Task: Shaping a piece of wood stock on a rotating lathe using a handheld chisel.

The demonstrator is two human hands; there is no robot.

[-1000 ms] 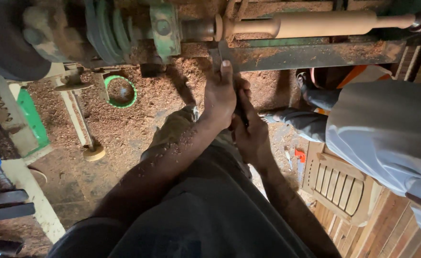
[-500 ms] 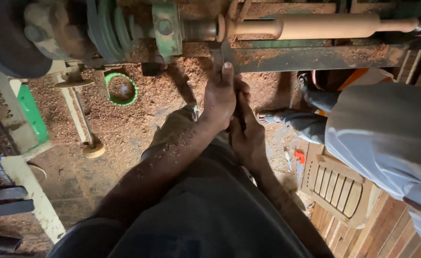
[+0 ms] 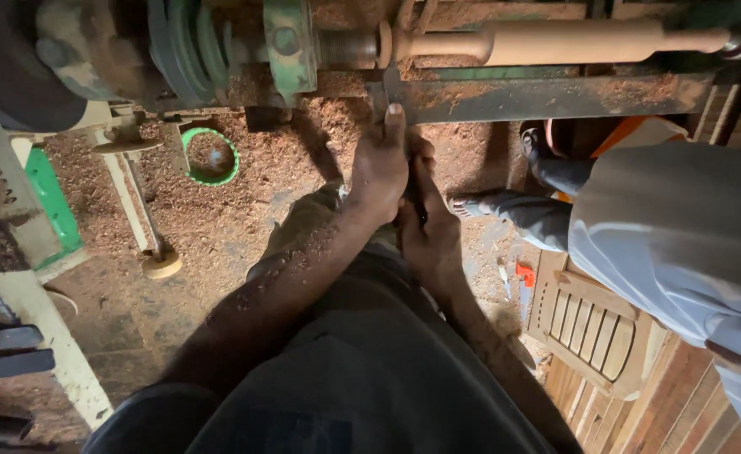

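Note:
A pale turned wooden workpiece [image 3: 572,42] is mounted in a green lathe [image 3: 286,42] at the top of the view. Both my hands grip a long metal chisel [image 3: 390,88] whose blade rests on the metal tool rest [image 3: 555,97], pointing at the left end of the workpiece. My left hand [image 3: 379,168] is in front, with its index finger stretched along the blade. My right hand [image 3: 429,231] holds the handle just behind and below it. Sawdust clings to my left forearm.
Wood shavings cover the floor. A green ring-shaped container [image 3: 211,155] lies at the left near a turned wooden leg [image 3: 139,210]. Another person in a light shirt [image 3: 682,244] sits at the right, feet near the lathe. A slatted wooden piece [image 3: 593,324] lies lower right.
My hands have pushed the chisel slightly up toward the tool rest. The camera view has shifted a little; the other person has barely moved.

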